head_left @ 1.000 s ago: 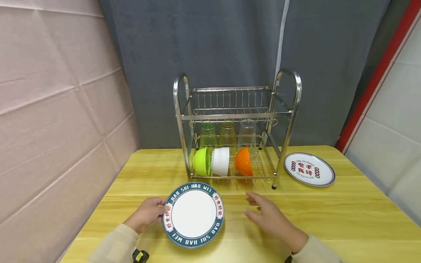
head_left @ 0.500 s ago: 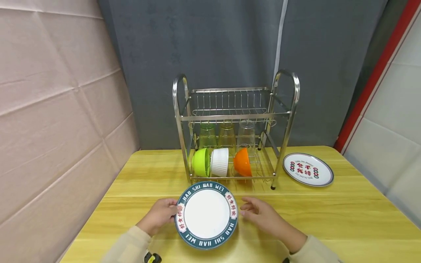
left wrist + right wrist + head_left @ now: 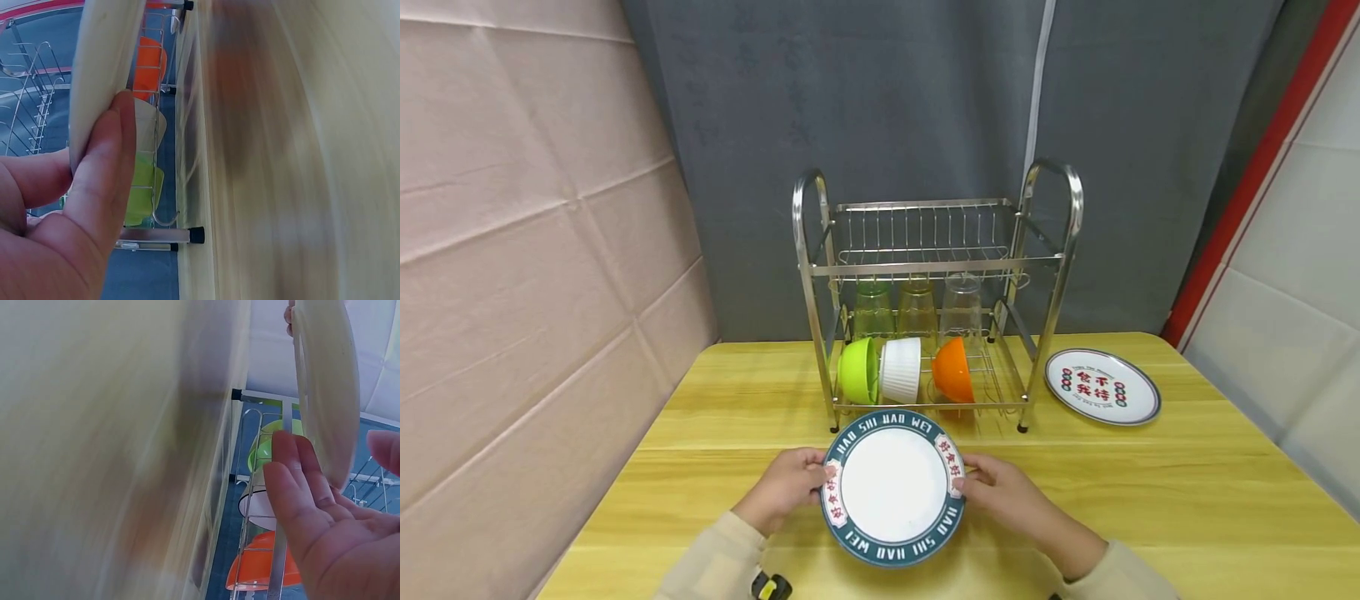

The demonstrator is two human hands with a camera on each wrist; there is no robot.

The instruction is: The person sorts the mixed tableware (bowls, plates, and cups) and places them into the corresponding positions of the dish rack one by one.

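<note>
A white plate with a dark teal lettered rim is held just above the yellow wooden table, in front of the dish rack. My left hand grips its left edge, thumb on the rim. My right hand holds the right edge. In the left wrist view, fingers curl against the plate's cream underside. The right wrist view shows fingers beneath the plate and the thumb on its other side.
A two-tier steel dish rack stands behind the plate. Its lower tier holds a green bowl, a white bowl, an orange bowl and three upturned cups. A second printed plate lies at the right. A wall runs along the left.
The plate has moved right to the middle with my left hand. My right hand has come left from the bare table and taken hold of its right edge.
</note>
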